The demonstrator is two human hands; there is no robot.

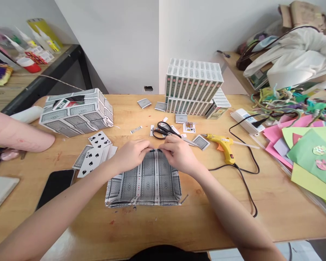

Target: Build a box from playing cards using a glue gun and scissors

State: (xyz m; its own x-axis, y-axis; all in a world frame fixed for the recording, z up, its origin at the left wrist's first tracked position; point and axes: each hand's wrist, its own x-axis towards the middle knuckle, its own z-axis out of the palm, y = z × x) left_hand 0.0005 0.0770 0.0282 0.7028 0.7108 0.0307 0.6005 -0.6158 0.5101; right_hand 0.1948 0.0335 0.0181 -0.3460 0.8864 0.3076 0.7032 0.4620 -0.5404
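An open box made of grey-backed playing cards [148, 183] rests on the table in front of me. My left hand [133, 154] pinches its far edge with fingers closed. Close beside it, my right hand [178, 151] grips the same edge, thumb and fingers together. A small dark strip shows along the edge between my fingertips; I cannot make out what it is. Just beyond my right hand lie black-handled scissors [165, 129], partly over loose cards. Left of my left hand is a spread of playing cards [93, 159], some face up.
A yellow glue gun [224, 145] lies at right, its cord running to a power strip [247, 121]. Stacked card packs [192, 85] stand at the back. A closed card-covered box [77, 112], a phone [55, 185] and a pink cylinder [19, 132] are at left; coloured paper [312, 156] at far right.
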